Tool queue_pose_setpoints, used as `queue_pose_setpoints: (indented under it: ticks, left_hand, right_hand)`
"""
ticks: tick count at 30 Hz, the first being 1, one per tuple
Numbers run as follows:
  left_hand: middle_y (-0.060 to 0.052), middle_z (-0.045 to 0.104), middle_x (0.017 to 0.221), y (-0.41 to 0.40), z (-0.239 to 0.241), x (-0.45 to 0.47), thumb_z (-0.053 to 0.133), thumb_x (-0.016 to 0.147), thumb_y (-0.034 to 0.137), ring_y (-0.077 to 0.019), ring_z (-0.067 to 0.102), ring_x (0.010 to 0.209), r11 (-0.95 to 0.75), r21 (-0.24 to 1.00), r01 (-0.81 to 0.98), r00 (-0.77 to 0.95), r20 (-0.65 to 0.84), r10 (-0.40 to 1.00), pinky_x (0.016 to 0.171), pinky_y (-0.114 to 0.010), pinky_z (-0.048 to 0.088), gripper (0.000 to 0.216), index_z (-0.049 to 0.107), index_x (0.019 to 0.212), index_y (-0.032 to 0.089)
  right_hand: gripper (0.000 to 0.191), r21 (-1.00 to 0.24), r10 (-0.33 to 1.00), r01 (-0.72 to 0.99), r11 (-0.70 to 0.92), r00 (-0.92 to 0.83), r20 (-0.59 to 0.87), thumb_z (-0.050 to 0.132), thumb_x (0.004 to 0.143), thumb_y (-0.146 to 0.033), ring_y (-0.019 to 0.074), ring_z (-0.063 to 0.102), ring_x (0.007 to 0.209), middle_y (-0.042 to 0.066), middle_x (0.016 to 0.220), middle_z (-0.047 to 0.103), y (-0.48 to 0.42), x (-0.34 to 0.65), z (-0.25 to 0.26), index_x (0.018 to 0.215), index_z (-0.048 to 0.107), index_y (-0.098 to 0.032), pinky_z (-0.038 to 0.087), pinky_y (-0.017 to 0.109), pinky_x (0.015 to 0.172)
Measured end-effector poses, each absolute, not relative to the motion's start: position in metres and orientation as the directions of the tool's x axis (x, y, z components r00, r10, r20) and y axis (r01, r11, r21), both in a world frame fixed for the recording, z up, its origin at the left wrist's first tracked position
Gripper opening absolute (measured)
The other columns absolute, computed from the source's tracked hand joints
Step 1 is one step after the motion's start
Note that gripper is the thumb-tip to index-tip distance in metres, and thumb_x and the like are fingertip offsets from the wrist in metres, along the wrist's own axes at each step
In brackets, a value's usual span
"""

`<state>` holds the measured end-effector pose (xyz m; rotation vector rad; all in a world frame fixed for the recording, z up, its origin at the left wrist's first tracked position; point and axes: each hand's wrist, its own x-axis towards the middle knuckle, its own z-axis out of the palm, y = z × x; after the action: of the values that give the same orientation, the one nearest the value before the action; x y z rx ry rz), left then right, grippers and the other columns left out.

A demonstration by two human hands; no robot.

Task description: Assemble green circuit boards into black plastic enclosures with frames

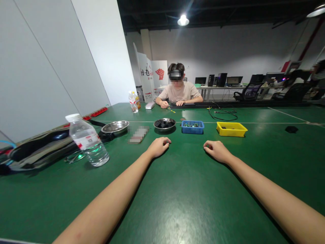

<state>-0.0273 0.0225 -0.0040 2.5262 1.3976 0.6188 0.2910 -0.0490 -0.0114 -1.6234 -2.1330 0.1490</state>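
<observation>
My left hand (158,146) rests on the green table (182,189) with its fingers curled under, a small reddish spot showing at the fingertips. My right hand (215,150) lies opposite it, also curled into a loose fist, with a red-green speck at its fingertips. What either hand holds is too small to name. Beyond them stand a metal bowl (164,124) of dark parts, a blue tray (192,127) with small parts, and a yellow tray (231,129).
A water bottle (87,140) stands at my left beside a dark bag (38,149) and an empty metal bowl (114,127). A person (179,89) sits across the table. Cables (223,113) and a black object (291,129) lie farther right.
</observation>
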Motion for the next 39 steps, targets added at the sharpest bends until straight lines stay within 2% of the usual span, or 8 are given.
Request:
queue_pose_setpoints:
  ticks: [6, 10, 15, 20, 25, 33, 36, 39]
  left_hand:
    - [-0.005, 0.073, 0.099, 0.0215, -0.0038, -0.0274, 0.052, 0.084, 0.02, -0.0178, 0.066, 0.084, -0.538, 0.364, 0.761, 0.467, 0.269, 0.842, 0.082, -0.028, 0.051, 0.027, 0.071, 0.103, 0.019]
    - [-0.005, 0.072, 0.093, 0.02, -0.0035, -0.027, 0.049, 0.088, 0.023, -0.0176, 0.065, 0.083, -0.539, 0.368, 0.758, 0.454, 0.295, 0.841, 0.082, -0.029, 0.051, 0.035, 0.065, 0.118, 0.018]
    - [-0.005, 0.072, 0.095, 0.0206, -0.0033, -0.0266, 0.05, 0.085, 0.02, -0.0178, 0.065, 0.086, -0.555, 0.361, 0.749, 0.48, 0.28, 0.831, 0.085, -0.028, 0.05, 0.026, 0.072, 0.1, 0.019]
    - [-0.004, 0.073, 0.093, 0.0214, -0.0048, -0.0265, 0.05, 0.086, 0.021, -0.0177, 0.066, 0.082, -0.54, 0.365, 0.759, 0.464, 0.279, 0.841, 0.082, -0.028, 0.051, 0.03, 0.069, 0.109, 0.019]
    - [-0.004, 0.074, 0.097, 0.0212, -0.0041, -0.0256, 0.049, 0.087, 0.021, -0.0181, 0.067, 0.086, -0.54, 0.355, 0.763, 0.47, 0.27, 0.841, 0.084, -0.028, 0.051, 0.03, 0.07, 0.109, 0.02]
    - [-0.004, 0.074, 0.099, 0.0198, -0.0025, -0.0249, 0.051, 0.085, 0.018, -0.0184, 0.067, 0.088, -0.53, 0.334, 0.779, 0.472, 0.245, 0.847, 0.084, -0.027, 0.051, 0.026, 0.071, 0.101, 0.02]
    - [-0.006, 0.072, 0.096, 0.0186, -0.0032, -0.0237, 0.053, 0.087, 0.023, -0.021, 0.066, 0.09, -0.487, 0.322, 0.812, 0.421, 0.255, 0.871, 0.086, -0.031, 0.05, 0.032, 0.066, 0.116, 0.018]
    - [-0.013, 0.067, 0.107, 0.0186, -0.0026, -0.0239, 0.052, 0.089, 0.027, -0.0282, 0.062, 0.102, -0.386, 0.302, 0.872, 0.295, 0.305, 0.906, 0.093, -0.041, 0.048, 0.056, 0.044, 0.142, 0.015]
  right_hand:
    - [0.024, -0.35, 0.937, 0.887, 0.3, -0.205, 0.283, 0.051, 0.088, -0.03, 0.0188, 0.059, 0.064, 0.003, 0.069, 0.068, -0.0486, 0.2916, -0.0126, 0.093, 0.072, -0.02, 0.037, 0.028, 0.064]
    - [0.024, -0.349, 0.936, 0.888, 0.298, -0.2, 0.289, 0.051, 0.087, -0.03, 0.0189, 0.059, 0.064, 0.003, 0.07, 0.068, -0.048, 0.292, -0.0138, 0.097, 0.071, -0.02, 0.037, 0.028, 0.064]
    - [0.022, -0.346, 0.936, 0.89, 0.299, -0.202, 0.288, 0.052, 0.087, -0.03, 0.0182, 0.059, 0.064, 0.003, 0.07, 0.068, -0.0476, 0.2921, -0.0143, 0.087, 0.071, -0.021, 0.038, 0.028, 0.065]
    - [0.027, -0.351, 0.938, 0.889, 0.293, -0.197, 0.286, 0.051, 0.087, -0.03, 0.0186, 0.059, 0.063, 0.002, 0.068, 0.067, -0.0482, 0.2923, -0.0135, 0.104, 0.07, -0.02, 0.038, 0.028, 0.063]
    - [0.024, -0.342, 0.938, 0.89, 0.301, -0.21, 0.277, 0.05, 0.088, -0.03, 0.0191, 0.059, 0.064, 0.004, 0.07, 0.069, -0.0492, 0.292, -0.0117, 0.085, 0.072, -0.02, 0.038, 0.028, 0.065]
    - [0.024, -0.337, 0.939, 0.894, 0.296, -0.207, 0.276, 0.05, 0.087, -0.03, 0.0196, 0.06, 0.065, 0.005, 0.071, 0.07, -0.0502, 0.291, -0.0107, 0.087, 0.072, -0.02, 0.037, 0.029, 0.064]
    - [0.024, -0.337, 0.939, 0.893, 0.297, -0.209, 0.274, 0.05, 0.088, -0.029, 0.0193, 0.059, 0.065, 0.005, 0.072, 0.07, -0.0504, 0.291, -0.0108, 0.088, 0.072, -0.02, 0.037, 0.028, 0.065]
    - [0.024, -0.336, 0.938, 0.893, 0.299, -0.211, 0.275, 0.05, 0.088, -0.029, 0.019, 0.06, 0.066, 0.005, 0.073, 0.07, -0.0504, 0.2908, -0.0107, 0.089, 0.072, -0.019, 0.037, 0.028, 0.065]
